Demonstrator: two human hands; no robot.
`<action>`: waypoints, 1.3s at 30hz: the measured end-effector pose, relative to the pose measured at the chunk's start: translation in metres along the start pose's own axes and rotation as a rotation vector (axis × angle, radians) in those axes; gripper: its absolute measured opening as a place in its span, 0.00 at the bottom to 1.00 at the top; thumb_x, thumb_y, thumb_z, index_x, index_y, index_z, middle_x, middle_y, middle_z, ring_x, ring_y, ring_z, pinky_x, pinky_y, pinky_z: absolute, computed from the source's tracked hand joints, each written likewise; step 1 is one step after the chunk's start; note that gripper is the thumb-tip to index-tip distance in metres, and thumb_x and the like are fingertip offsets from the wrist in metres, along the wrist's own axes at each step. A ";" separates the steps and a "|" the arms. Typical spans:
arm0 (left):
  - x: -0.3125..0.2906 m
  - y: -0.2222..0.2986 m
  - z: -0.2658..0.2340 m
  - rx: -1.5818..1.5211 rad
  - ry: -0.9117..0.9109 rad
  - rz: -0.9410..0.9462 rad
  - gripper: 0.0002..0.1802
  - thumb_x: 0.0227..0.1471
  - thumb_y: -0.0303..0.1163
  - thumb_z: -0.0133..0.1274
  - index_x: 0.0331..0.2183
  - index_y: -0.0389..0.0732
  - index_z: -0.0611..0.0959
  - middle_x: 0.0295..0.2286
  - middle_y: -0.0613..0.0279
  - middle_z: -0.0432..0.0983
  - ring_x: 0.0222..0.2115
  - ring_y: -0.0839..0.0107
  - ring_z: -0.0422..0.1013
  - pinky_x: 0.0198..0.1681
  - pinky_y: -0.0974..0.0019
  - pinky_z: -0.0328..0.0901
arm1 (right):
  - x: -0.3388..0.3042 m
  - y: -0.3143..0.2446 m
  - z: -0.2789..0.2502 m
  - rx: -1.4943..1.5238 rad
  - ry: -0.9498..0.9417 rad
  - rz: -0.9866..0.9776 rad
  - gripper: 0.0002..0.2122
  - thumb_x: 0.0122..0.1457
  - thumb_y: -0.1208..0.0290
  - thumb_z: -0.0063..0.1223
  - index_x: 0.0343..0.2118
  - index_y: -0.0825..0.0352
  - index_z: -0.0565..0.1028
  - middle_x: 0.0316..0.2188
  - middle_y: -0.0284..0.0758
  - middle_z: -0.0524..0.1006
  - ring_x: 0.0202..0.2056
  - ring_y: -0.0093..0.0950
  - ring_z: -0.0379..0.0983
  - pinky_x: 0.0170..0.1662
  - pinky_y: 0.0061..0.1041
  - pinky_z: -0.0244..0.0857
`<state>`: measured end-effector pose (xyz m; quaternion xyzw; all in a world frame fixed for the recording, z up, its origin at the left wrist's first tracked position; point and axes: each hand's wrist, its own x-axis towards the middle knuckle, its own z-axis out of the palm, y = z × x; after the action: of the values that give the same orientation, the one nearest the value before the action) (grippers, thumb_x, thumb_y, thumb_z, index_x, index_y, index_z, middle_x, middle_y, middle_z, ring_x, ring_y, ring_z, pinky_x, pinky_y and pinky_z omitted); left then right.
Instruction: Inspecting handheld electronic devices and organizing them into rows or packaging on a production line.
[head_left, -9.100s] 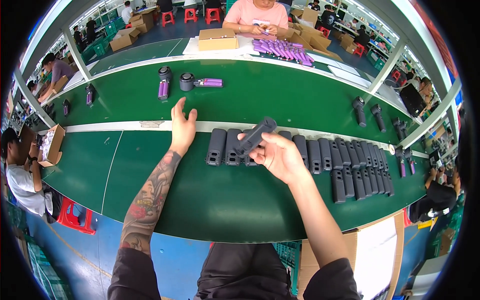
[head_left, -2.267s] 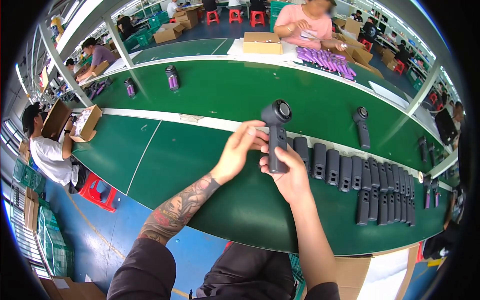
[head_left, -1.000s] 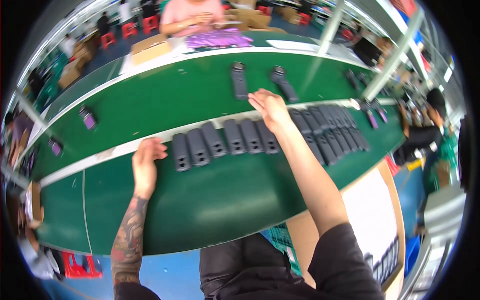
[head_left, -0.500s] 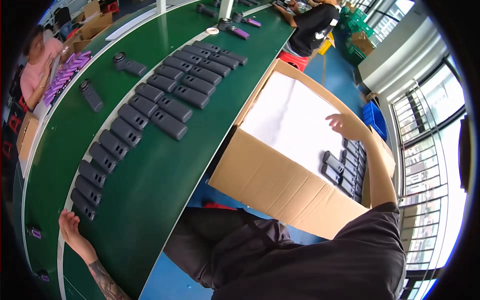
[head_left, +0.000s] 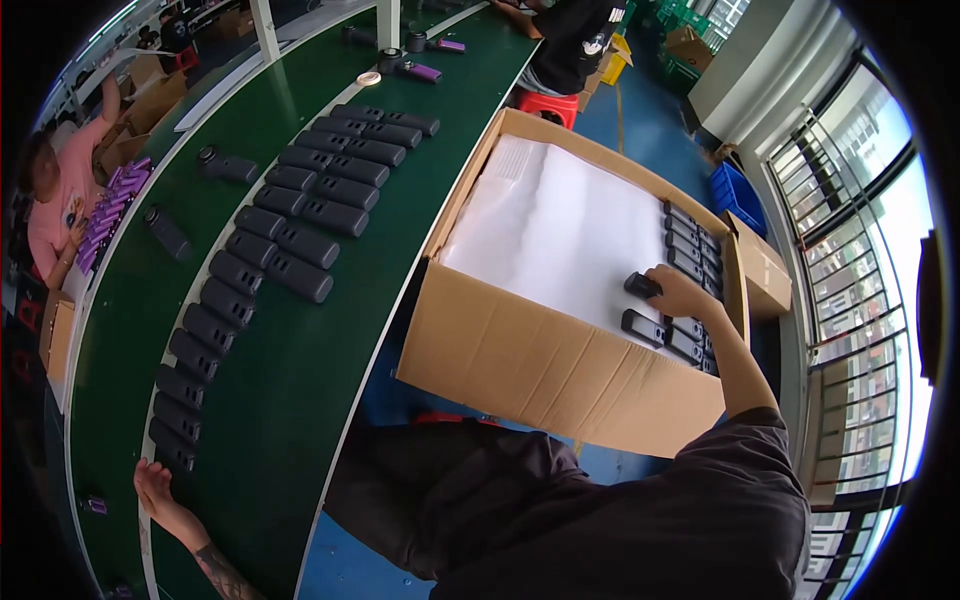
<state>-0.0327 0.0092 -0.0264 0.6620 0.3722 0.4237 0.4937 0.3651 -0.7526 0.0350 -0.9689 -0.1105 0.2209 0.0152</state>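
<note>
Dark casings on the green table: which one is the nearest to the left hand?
The lowest dark casing in the picture, ending the row just above the left hand; all others on the green table lie farther up.

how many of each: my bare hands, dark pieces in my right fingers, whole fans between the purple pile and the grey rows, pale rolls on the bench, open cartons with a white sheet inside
Left hand and right hand: 2
Dark grey piece: 1
Whole grey fans: 2
Pale roll: 1
Open carton: 1
Total: 7
</note>
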 end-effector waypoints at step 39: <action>-0.009 0.016 0.008 -0.103 0.081 0.003 0.17 0.68 0.36 0.40 0.41 0.35 0.79 0.28 0.62 0.75 0.28 0.74 0.68 0.36 0.72 0.65 | 0.008 -0.382 -0.082 0.772 -0.235 -0.942 0.30 0.61 0.58 0.60 0.62 0.66 0.62 0.45 0.40 0.75 0.46 0.33 0.74 0.50 0.33 0.67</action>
<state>-0.0276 -0.0051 -0.0137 0.6186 0.3687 0.4693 0.5110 0.3282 -0.3765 0.1356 -0.7100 -0.4395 0.3195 0.4480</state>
